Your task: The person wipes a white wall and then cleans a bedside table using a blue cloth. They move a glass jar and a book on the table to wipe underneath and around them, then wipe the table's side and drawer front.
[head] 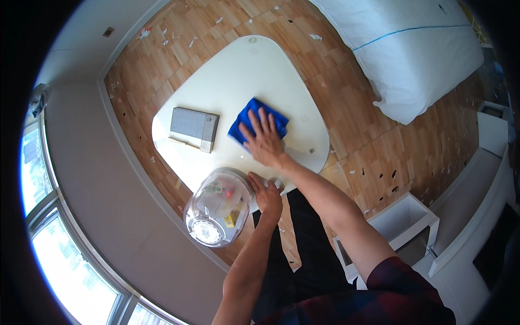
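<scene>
My right hand (263, 140) lies with spread fingers on a folded blue cloth (252, 109), which rests on a pale, rounded table (243, 73). My left hand (266, 199) is at the table's near edge, beside a clear plastic container (219, 207); its fingers are partly bent, and whether they grip the container or the table edge cannot be told. Inside the container show a yellow item and something red. Left of the cloth lies a grey notebook (189, 124) with a gold-coloured pen (185, 143) along its near side.
Paper scraps (316, 37) are scattered over the wood-patterned floor (345, 154). A large white-covered bundle (410, 61) stands at the upper right. White open box-like furniture (400, 215) is at the lower right. A wall with windows (73, 260) runs along the left.
</scene>
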Tool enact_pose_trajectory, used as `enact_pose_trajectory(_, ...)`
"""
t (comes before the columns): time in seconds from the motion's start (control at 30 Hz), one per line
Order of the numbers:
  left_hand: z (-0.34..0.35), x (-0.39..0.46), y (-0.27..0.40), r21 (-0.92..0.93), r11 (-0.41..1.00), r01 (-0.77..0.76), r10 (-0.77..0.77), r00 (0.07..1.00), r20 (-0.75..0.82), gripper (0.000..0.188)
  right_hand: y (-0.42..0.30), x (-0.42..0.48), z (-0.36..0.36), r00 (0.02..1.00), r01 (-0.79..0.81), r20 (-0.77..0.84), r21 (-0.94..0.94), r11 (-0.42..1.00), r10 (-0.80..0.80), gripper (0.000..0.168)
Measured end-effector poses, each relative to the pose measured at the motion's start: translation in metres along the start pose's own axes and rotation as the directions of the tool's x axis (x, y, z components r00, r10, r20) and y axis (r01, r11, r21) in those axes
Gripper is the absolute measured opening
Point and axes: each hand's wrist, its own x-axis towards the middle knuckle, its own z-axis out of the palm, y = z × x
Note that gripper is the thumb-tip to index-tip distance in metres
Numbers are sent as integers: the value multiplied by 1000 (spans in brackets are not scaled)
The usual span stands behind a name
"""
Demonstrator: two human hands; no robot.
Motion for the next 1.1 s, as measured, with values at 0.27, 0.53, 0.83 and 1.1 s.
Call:
enact_pose_trajectory(0.27,-3,-2,2,22,1000,9,-9,1000,-2,38,28,-8,1,910,402,128,-47,914,-394,53)
enact_pose_trajectory(0.53,-1,0,4,-7,1000,-1,1,999,-46,35,95,84,-29,998,-41,-62,-223,974,28,64)
enact_pose_trajectory(0.83,2,0,5,15,1000,19,-18,998,-64,35,106,33,-40,887,-418,-292,-182,890,357,70)
enact_pose_trajectory(1.1,3,-4,6,8,1000,22,-21,997,-79,34,68,-123,-45,845,-523,-252,-204,828,471,75)
